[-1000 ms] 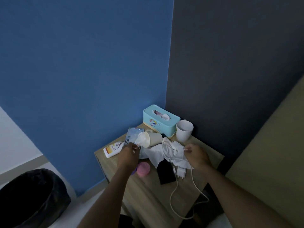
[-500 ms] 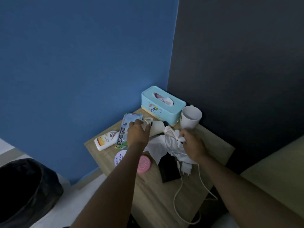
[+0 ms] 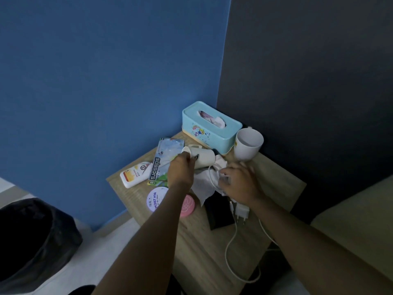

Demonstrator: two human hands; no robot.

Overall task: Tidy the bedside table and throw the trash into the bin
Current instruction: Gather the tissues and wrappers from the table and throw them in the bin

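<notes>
A cluttered wooden bedside table (image 3: 274, 188) stands in the corner. My left hand (image 3: 180, 169) grips the rim of a beige paper cup (image 3: 204, 159) that lies on its side. My right hand (image 3: 240, 184) rests on crumpled white tissue (image 3: 202, 186) and a coiled white charger cable (image 3: 212, 175), fingers curled on them. The cable runs past a white plug adapter (image 3: 241, 212) and off the table's front. A black-lined bin (image 3: 32, 241) stands on the floor at the lower left.
At the back stand a light-blue tissue box (image 3: 210, 128) and a white mug (image 3: 247, 146). A scissors pack (image 3: 163, 160), a white tube (image 3: 135, 174), a round white tin (image 3: 156, 199), a pink lid (image 3: 188, 206) and a black phone (image 3: 219, 216) lie around. A bed edge (image 3: 357, 220) is at right.
My left hand moved from the table's middle back to the paper cup and took its rim. My right hand shifted slightly over the tissue and cable. The camera moved closer.
</notes>
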